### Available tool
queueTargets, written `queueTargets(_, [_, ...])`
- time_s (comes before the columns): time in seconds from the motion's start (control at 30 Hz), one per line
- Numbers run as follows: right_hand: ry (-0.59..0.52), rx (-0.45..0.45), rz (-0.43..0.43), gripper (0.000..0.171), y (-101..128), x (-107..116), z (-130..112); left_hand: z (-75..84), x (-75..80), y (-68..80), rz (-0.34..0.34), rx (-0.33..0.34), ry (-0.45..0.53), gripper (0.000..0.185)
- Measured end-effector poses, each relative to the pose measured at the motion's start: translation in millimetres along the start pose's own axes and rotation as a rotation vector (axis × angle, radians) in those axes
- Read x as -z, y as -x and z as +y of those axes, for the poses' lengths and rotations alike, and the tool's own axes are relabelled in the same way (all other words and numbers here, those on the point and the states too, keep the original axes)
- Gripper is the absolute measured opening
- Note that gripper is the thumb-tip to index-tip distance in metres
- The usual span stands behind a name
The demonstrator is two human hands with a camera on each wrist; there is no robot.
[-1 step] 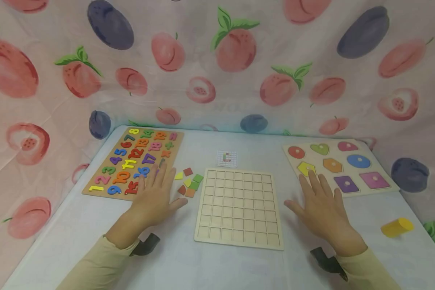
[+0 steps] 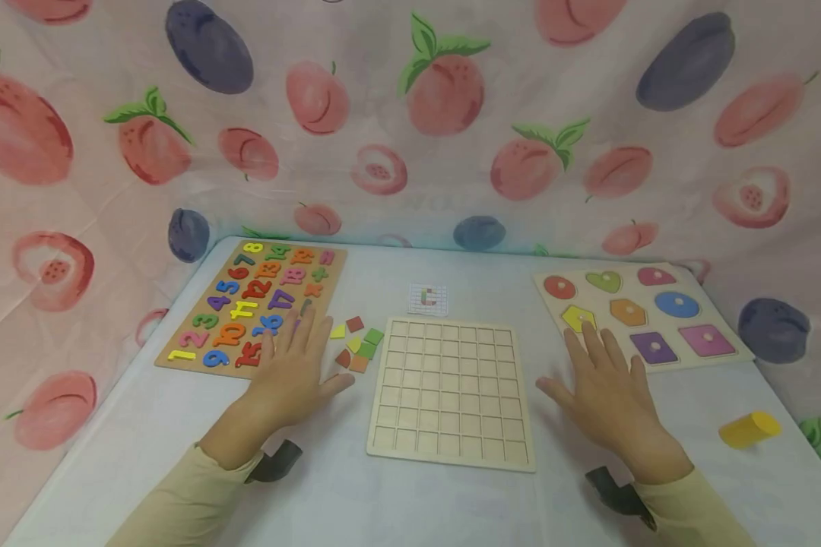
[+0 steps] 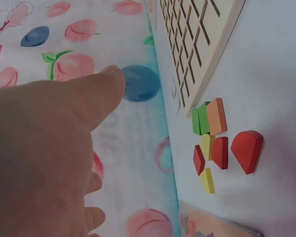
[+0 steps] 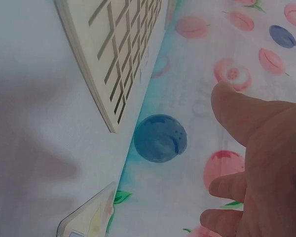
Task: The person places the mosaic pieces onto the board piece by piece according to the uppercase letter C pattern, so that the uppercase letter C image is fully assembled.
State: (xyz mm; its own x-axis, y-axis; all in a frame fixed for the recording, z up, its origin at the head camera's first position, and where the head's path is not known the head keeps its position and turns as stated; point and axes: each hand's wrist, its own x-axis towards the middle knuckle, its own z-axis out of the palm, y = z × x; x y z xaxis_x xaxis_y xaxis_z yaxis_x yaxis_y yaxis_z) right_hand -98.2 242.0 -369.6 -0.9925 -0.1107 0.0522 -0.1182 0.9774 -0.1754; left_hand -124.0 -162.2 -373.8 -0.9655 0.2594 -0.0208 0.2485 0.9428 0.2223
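A pale wooden grid board (image 2: pixel 451 391) lies between the two hands. To its left my left hand (image 2: pixel 290 372) is spread, fingers straight, over the near right corner of a number board (image 2: pixel 198 304). By its thumb lie several small coloured pieces: a green square (image 2: pixel 373 336), an orange square (image 2: pixel 359 365), a yellow piece (image 2: pixel 338 331) and red ones. One rounded red piece (image 3: pixel 246 150) shows only in the left wrist view. My right hand (image 2: pixel 609 391), likewise spread and holding nothing, is at the near left edge of a shape board (image 2: pixel 677 334) with knobbed pieces.
A small card (image 2: pixel 428 299) with a coloured pattern on a grid lies behind the grid board. At the right stands a yellow cylinder (image 2: pixel 749 430). A fruit-patterned curtain (image 2: pixel 397 91) rises along the back and sides of the white table (image 2: pixel 315 486).
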Motion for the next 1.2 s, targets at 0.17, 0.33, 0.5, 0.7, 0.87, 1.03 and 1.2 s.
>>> queueTargets(0.17, [-0.001,0.002,-0.001,0.086,0.5,0.1,-0.9,-0.7,-1.4,-0.8,0.001,-0.003,0.013,0.094])
queueTargets(0.33, [0.012,0.008,0.006,0.086,0.7,0.4,-1.8,-2.2,-1.9,-1.4,0.004,0.012,0.041,0.095])
queueTargets(0.5, [0.004,0.008,-0.002,0.087,0.5,0.3,-3.2,-4.3,-2.7,-1.3,0.011,0.021,0.061,0.094])
queueTargets(0.7, [-0.009,0.008,-0.012,0.088,-0.5,-1.4,-3.0,-6.5,-5.2,-6.0,0.046,0.014,0.068,0.092])
queueTargets(0.87, [-0.003,0.026,0.004,0.088,-2.9,-5.7,-3.1,-8.0,-7.0,-14.4,0.093,0.02,0.114,0.089])
queueTargets(1.03, [-0.029,0.096,0.025,0.085,-7.1,-10.9,0.4,-9.3,-7.6,-23.0,0.091,0.049,0.197,0.086])
queueTargets(1.2, [-0.121,0.137,-0.015,0.081,-11.6,-17.3,4.3,-11.6,-11.7,-31.2,0.089,0.047,0.213,0.081])
